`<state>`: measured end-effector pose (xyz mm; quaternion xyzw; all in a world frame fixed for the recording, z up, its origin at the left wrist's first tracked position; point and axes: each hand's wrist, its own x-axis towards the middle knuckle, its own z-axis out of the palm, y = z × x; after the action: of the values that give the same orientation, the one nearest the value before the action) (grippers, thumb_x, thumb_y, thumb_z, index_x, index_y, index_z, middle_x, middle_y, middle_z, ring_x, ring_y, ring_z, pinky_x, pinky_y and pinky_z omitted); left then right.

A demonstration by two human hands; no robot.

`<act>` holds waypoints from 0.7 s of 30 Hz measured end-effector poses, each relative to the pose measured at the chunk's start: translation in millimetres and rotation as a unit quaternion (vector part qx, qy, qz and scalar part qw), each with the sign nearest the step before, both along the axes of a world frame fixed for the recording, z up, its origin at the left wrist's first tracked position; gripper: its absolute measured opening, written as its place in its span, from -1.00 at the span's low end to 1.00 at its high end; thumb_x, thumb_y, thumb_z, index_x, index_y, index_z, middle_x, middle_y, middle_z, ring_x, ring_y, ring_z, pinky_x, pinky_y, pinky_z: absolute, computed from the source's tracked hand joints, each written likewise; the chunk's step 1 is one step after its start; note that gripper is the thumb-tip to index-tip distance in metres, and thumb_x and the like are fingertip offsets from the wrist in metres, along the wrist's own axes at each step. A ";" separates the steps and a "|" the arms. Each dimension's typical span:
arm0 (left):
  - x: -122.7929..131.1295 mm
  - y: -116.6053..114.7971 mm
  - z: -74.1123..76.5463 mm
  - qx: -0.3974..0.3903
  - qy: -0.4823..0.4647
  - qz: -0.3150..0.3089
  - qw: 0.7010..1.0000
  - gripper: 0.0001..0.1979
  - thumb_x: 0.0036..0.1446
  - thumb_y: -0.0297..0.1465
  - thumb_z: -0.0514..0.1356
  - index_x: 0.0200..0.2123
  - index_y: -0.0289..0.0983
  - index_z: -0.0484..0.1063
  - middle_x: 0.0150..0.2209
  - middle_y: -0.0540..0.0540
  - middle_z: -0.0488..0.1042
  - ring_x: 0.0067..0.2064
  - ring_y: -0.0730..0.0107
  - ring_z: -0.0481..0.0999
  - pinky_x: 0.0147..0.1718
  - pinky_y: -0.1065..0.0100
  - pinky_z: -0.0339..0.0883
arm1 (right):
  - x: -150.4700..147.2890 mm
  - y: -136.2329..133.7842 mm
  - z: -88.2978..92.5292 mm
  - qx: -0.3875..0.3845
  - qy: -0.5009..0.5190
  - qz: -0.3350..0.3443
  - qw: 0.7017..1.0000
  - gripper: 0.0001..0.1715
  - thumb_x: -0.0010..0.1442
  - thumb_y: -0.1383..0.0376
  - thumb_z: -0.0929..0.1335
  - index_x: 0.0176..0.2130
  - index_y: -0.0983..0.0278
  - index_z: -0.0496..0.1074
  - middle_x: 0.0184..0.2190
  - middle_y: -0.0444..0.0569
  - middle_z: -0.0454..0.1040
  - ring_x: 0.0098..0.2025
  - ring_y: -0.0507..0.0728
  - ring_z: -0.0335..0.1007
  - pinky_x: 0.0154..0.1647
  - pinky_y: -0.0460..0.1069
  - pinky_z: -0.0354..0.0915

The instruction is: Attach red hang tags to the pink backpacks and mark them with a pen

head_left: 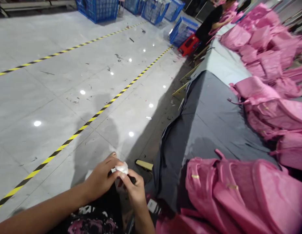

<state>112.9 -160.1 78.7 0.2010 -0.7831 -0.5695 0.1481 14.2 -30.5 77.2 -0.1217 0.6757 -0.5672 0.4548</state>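
My left hand [102, 177] and my right hand [134, 186] meet low in the head view, above my lap. Between their fingertips is a small crumpled white piece [122, 168], thin like tissue or plastic film; its exact kind is unclear. Both hands pinch it, thumbs toward each other. Something dark shows by my right fingers, too hidden to name. To the right, a pink backpack [238, 191] lies on the cloth-covered table [204, 113], near my right forearm but apart from the hand.
More pink backpacks [270, 48] are heaped along the table. A person in dark clothes [210, 22] works at its far end, beside a red case [189, 45]. Blue crates [98, 9] stand across the floor. Black-and-yellow tape [97, 113] and scattered scraps mark the floor.
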 end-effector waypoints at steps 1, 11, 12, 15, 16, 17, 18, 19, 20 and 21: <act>-19.6 -9.4 -1.1 0.021 -0.023 0.019 0.999 -0.86 0.20 -0.45 0.12 -0.17 -0.23 0.43 -0.20 -0.08 0.53 -0.15 0.37 0.50 -0.15 0.34 0.39 | -22.8 -12.8 -2.6 0.003 0.014 0.001 1.000 -0.64 0.11 0.05 0.43 -0.43 0.30 0.52 -0.63 -0.14 0.39 -0.62 -0.01 0.15 -0.57 -0.10 0.15; -178.4 -56.2 -23.5 0.291 -0.110 0.083 0.947 -0.73 0.22 -0.26 0.15 -0.06 -0.26 0.40 -0.18 -0.10 0.54 -0.16 0.32 0.54 -0.12 0.28 0.43 | -211.5 -79.6 -11.8 0.089 0.043 0.085 0.992 -0.81 0.08 0.27 0.41 -0.27 0.30 0.54 -0.47 -0.11 0.49 -0.48 0.04 0.37 -0.39 -0.07 0.30; -191.5 -64.4 -34.8 0.290 -0.116 0.088 0.946 -0.68 0.22 -0.25 0.14 0.00 -0.25 0.37 -0.10 -0.13 0.52 -0.11 0.30 0.54 -0.10 0.27 0.43 | -230.1 -82.3 -20.3 0.105 0.046 0.077 0.990 -0.80 0.07 0.26 0.41 -0.27 0.30 0.53 -0.49 -0.11 0.49 -0.50 0.04 0.35 -0.42 -0.08 0.28; -226.9 -98.2 -89.0 0.205 -0.159 0.099 0.961 -0.62 0.24 -0.27 0.10 0.10 -0.23 0.30 0.11 -0.16 0.39 0.05 0.27 0.46 0.01 0.23 0.39 | -293.0 -86.6 -58.0 0.185 0.059 0.029 0.980 -0.67 0.09 0.14 0.39 -0.22 0.32 0.48 -0.58 -0.14 0.44 -0.60 0.02 0.26 -0.53 -0.09 0.20; -236.1 -110.5 -112.6 0.154 -0.192 0.088 0.965 -0.63 0.25 -0.28 0.07 0.09 -0.25 0.31 0.13 -0.17 0.36 0.09 0.24 0.42 0.08 0.20 0.35 | -316.2 -86.8 -73.5 0.222 0.081 0.015 0.971 -0.63 0.11 0.09 0.37 -0.21 0.32 0.46 -0.61 -0.15 0.42 -0.62 0.03 0.24 -0.54 -0.08 0.18; -243.4 -121.7 -137.3 0.092 -0.239 0.069 0.964 -0.64 0.26 -0.30 0.06 0.09 -0.29 0.32 0.14 -0.20 0.35 0.14 0.19 0.38 0.14 0.15 0.27 | -340.1 -86.3 -90.0 0.259 0.105 0.007 0.960 -0.61 0.11 0.07 0.34 -0.21 0.32 0.45 -0.62 -0.15 0.42 -0.62 0.04 0.24 -0.53 -0.07 0.19; -248.6 -131.0 -161.7 0.032 -0.299 0.039 0.953 -0.62 0.26 -0.33 0.04 0.09 -0.33 0.33 0.15 -0.24 0.34 0.17 0.12 0.33 0.19 0.10 0.21 | -364.3 -85.0 -107.5 0.294 0.137 0.005 0.946 -0.62 0.11 0.06 0.32 -0.23 0.32 0.44 -0.61 -0.14 0.43 -0.60 0.05 0.28 -0.49 -0.05 0.23; -251.9 -137.8 -184.2 -0.021 -0.361 0.000 0.932 -0.61 0.25 -0.35 0.03 0.10 -0.38 0.33 0.16 -0.30 0.31 0.19 0.03 0.29 0.20 0.05 0.18 | -388.4 -82.9 -126.2 0.324 0.157 0.004 0.933 -0.65 0.10 0.09 0.32 -0.25 0.32 0.44 -0.57 -0.13 0.44 -0.53 0.08 0.34 -0.40 -0.04 0.27; -253.6 -142.0 -203.6 -0.064 -0.415 -0.041 0.907 -0.59 0.26 -0.36 0.01 0.11 -0.42 0.33 0.19 -0.35 0.28 0.21 -0.04 0.26 0.19 0.00 0.17 | -411.9 -79.5 -146.1 0.350 0.165 0.001 0.922 -0.69 0.09 0.12 0.33 -0.27 0.31 0.44 -0.52 -0.11 0.47 -0.46 0.10 0.39 -0.30 -0.02 0.29; -254.7 -144.1 -218.9 -0.096 -0.460 -0.082 0.879 -0.57 0.26 -0.37 0.00 0.12 -0.45 0.33 0.20 -0.39 0.26 0.23 -0.11 0.23 0.16 -0.03 0.18 | -434.5 -74.9 -167.3 0.379 0.166 -0.004 0.911 -0.74 0.08 0.16 0.33 -0.28 0.30 0.44 -0.47 -0.10 0.48 -0.41 0.11 0.41 -0.23 -0.02 0.30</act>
<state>-141.8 -304.2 -140.3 0.3599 -0.8277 -0.3452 -0.2573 -420.4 -105.4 -90.1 -0.0298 0.9060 -0.2424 0.3457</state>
